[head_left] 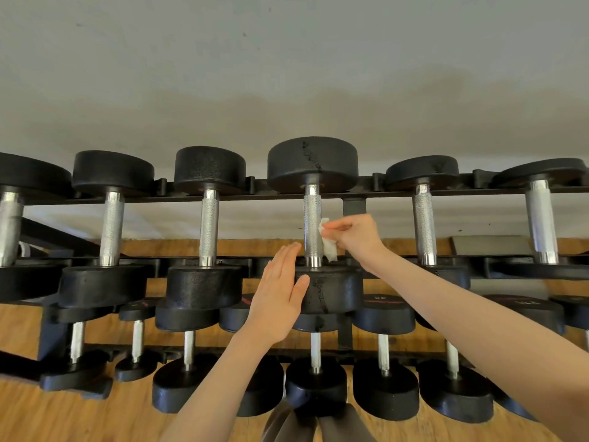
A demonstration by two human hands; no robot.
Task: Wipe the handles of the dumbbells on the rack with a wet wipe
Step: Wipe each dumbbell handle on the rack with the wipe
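1. The left hand point(280, 291) is flat, fingers straight and together, holding nothing. It lies against the left side of the near head point(331, 290) of the centre dumbbell on the rack's point(353, 205) upper tier. Those heads look like heavy, dense black blocks; steadying one with a flat palm is probably enough, and lifting is not needed.
2. That dumbbell's handle point(312, 224) is a stiff knurled steel bar running from near to far. The knurling should grip the cloth and may snag fibres.
3. The wet wipe point(328, 242) is soft, limp and crumpled, touching the right side of the handle near its near end. Wrapping it around the bar would cover more.
4. The right hand point(357, 232) pinches the wipe in curled fingers, just right of the handle.
5. Further right, two more upper-tier handles point(424, 228) await.
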